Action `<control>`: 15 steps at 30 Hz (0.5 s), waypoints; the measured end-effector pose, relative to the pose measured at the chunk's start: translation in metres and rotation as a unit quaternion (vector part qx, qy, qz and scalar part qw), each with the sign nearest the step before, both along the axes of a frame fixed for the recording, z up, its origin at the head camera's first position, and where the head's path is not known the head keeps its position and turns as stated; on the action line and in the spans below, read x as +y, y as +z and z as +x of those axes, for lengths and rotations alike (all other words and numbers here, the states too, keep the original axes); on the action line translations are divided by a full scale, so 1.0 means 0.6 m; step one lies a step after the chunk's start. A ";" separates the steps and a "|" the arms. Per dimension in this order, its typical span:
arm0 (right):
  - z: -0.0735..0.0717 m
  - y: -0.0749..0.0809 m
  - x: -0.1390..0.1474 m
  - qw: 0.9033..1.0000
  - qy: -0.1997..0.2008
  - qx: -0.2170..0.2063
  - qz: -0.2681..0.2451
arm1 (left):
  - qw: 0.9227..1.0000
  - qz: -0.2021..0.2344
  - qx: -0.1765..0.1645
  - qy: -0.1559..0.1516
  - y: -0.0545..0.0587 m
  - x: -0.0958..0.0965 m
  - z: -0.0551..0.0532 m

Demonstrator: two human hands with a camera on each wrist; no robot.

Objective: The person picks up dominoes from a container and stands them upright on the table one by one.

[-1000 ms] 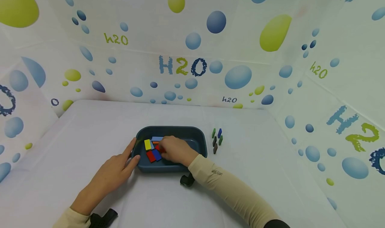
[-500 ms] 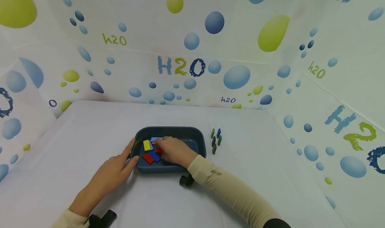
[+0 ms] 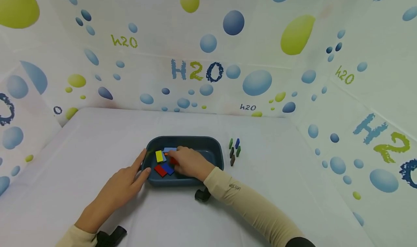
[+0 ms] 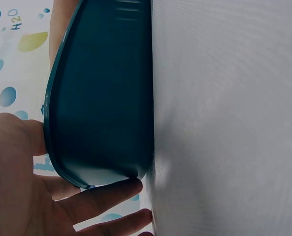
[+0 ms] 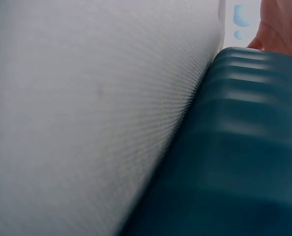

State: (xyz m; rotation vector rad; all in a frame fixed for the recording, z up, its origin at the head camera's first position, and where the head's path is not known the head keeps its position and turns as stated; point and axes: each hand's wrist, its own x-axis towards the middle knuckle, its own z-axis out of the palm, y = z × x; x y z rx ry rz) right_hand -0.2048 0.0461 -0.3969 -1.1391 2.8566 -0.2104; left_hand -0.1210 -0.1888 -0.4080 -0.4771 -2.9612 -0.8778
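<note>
A dark teal tray [image 3: 187, 182] stands on the white-covered table, with flat coloured dominoes inside. My left hand [image 3: 122, 185] rests against its left end, fingers extended and spread; the left wrist view shows the fingertips [image 4: 131, 186] along the outer wall. Reaching over the near side into the tray, my right hand [image 3: 190, 162] pinches a red domino [image 3: 173, 161], partly hidden by the fingers. To its left lie another red domino [image 3: 160, 170], a blue one [image 3: 168, 168], a yellow one [image 3: 159, 156] and a light blue one [image 3: 169, 149].
Right of the tray, several dominoes stand on edge in two short rows, among them a blue one [image 3: 237, 143], a green one [image 3: 238, 151] and a brown one [image 3: 232, 160]. A sheet printed with bubbles [image 3: 208, 43] rises behind the table and at both sides.
In the tray, the red domino at the left has turned and slid slightly left. The red domino under my right fingers has shifted in view. My left hand stays on the tray.
</note>
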 end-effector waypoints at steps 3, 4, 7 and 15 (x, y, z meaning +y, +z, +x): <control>0.001 0.002 0.000 1.000 -0.010 -0.004 0.000 | 1.000 0.001 -0.001 -0.001 0.001 0.000 0.000; 0.001 0.002 0.000 1.000 -0.013 -0.005 0.000 | 1.000 0.001 -0.002 -0.001 0.001 0.000 0.000; 0.001 0.003 0.001 1.000 -0.021 -0.009 -0.005 | 1.000 0.002 -0.004 0.000 0.001 0.000 -0.001; 0.005 0.004 0.005 0.998 -0.038 -0.025 -0.036 | 1.000 0.003 -0.006 0.003 -0.002 -0.001 0.000</control>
